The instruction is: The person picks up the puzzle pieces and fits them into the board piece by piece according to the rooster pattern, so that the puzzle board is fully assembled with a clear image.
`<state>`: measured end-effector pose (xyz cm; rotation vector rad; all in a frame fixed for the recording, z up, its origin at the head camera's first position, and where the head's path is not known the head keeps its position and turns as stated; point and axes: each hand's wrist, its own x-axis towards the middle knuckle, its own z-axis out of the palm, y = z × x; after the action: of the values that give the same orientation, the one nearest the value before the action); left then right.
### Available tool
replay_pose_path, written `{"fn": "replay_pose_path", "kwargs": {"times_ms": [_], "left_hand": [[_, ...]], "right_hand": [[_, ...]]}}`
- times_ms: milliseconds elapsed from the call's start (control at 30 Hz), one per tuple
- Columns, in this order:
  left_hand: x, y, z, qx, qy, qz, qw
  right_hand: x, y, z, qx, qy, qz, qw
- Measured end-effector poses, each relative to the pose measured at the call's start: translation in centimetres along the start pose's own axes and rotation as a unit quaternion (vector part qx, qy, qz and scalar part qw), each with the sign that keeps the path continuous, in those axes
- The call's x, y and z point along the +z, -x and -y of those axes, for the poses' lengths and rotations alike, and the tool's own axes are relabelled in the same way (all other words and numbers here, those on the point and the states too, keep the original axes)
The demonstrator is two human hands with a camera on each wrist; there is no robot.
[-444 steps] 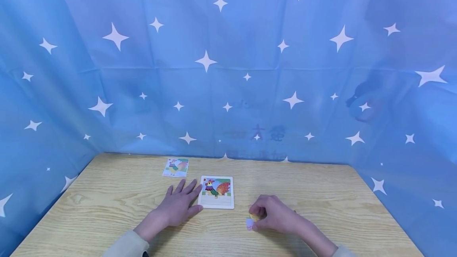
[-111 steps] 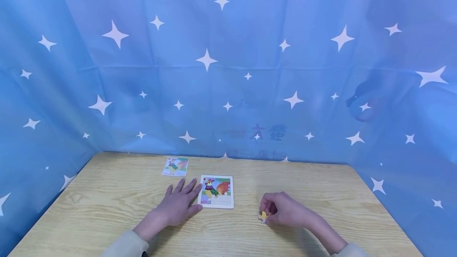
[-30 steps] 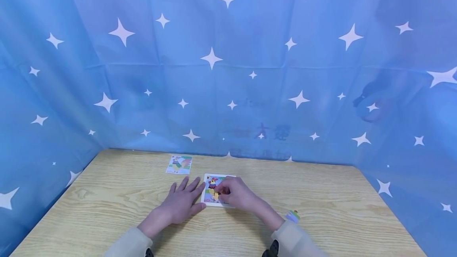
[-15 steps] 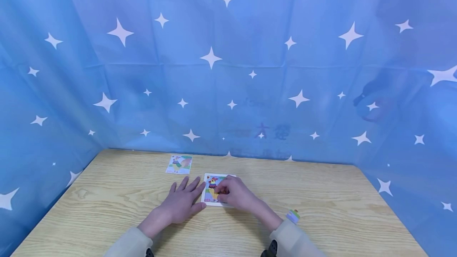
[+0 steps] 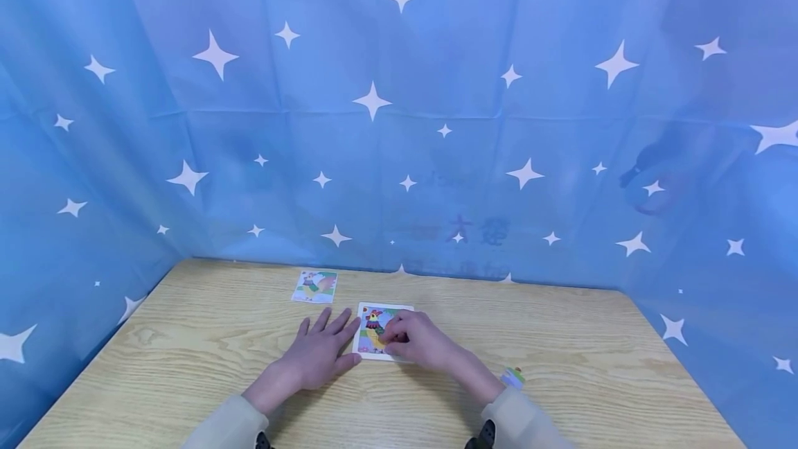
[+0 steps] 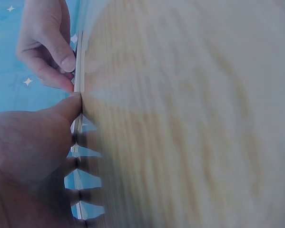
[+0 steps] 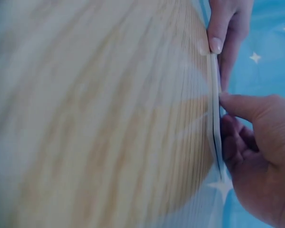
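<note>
A white-framed rooster jigsaw puzzle lies on the table in the head view; its right part is hidden by the right hand. My left hand rests flat with spread fingers on its left side, thumb and index finger at the frame. My right hand is over the board, fingers curled, thumb and fingertips at a yellow puzzle piece in the lower middle. Both wrist views look along the board edge, with the right thumb against it. A loose puzzle piece, green and lilac, lies beside the right forearm.
A printed rooster picture card lies behind the left hand. The wooden table ends at a blue curtain with white stars, which hangs along the back and sides.
The lower left corner of the puzzle got filled first. My right hand then carried a yellow piece from the table leftward to the board. Lately it has shifted only slightly; the left hand stays put.
</note>
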<state>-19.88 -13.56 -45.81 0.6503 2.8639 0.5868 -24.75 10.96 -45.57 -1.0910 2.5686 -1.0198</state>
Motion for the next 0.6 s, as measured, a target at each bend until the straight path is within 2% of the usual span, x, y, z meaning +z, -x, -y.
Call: {"fn": "replay_pose_path", "kwargs": {"times_ms": [200, 267, 400, 500, 600], "left_hand": [[-0.1, 0.0, -0.1, -0.003, -0.004, 0.005, 1.0000], [-0.2, 0.0, -0.2, -0.006, -0.001, 0.003, 1.0000], [-0.1, 0.1, -0.2, -0.008, 0.002, 0.001, 1.0000], [-0.1, 0.1, -0.3, -0.005, 0.006, 0.000, 1.0000], [-0.2, 0.1, -0.3, -0.005, 0.007, 0.000, 1.0000]], "right_hand": [[-0.6, 0.4, 0.1, -0.032, 0.052, 0.034, 0.9975], [-0.8, 0.5, 0.1, -0.032, 0.062, 0.040, 0.9967], [-1.2, 1.2, -0.1, -0.008, 0.031, 0.036, 0.9989], [-1.9, 2.4, -0.3, 0.017, -0.004, 0.013, 0.9998], [-3.0, 3.9, -0.8, 0.037, -0.013, -0.015, 0.9991]]}}
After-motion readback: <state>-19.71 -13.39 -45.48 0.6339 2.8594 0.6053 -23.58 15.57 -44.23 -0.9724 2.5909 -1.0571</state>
